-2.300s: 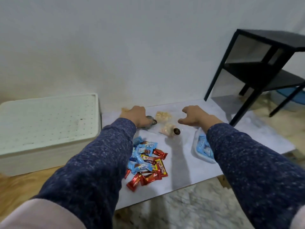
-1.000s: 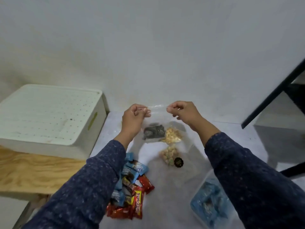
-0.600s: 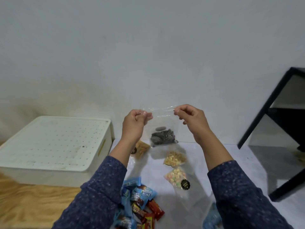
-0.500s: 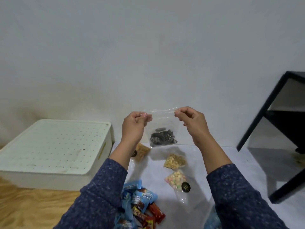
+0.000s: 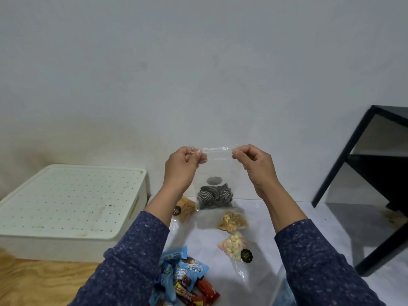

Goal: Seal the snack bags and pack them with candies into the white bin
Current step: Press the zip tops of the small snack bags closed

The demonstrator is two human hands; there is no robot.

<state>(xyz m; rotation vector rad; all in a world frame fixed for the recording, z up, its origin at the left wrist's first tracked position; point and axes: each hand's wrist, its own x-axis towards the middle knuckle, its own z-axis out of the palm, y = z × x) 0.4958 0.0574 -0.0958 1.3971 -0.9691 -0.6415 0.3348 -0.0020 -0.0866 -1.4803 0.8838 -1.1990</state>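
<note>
A clear snack bag (image 5: 215, 195) with dark striped pieces hangs in the air above the white table (image 5: 262, 217). My left hand (image 5: 183, 166) pinches its top left corner and my right hand (image 5: 254, 164) pinches its top right corner. Three other snack bags lie below: a tan one (image 5: 185, 209), a yellow one (image 5: 232, 220) and a pastel one (image 5: 235, 246). A pile of blue and red wrapped candies (image 5: 187, 279) lies near the front. The white bin (image 5: 72, 208) sits to the left with its perforated lid on.
A black metal shelf frame (image 5: 371, 173) stands at the right. A wooden floor patch (image 5: 39, 281) shows under the bin. A clear tub with blue wrappers (image 5: 284, 294) is partly hidden by my right sleeve. The grey wall is close behind.
Both hands picked the dark-snack bag off the table and raised it. Over the last half second it has stayed held up by its top corners, almost still.
</note>
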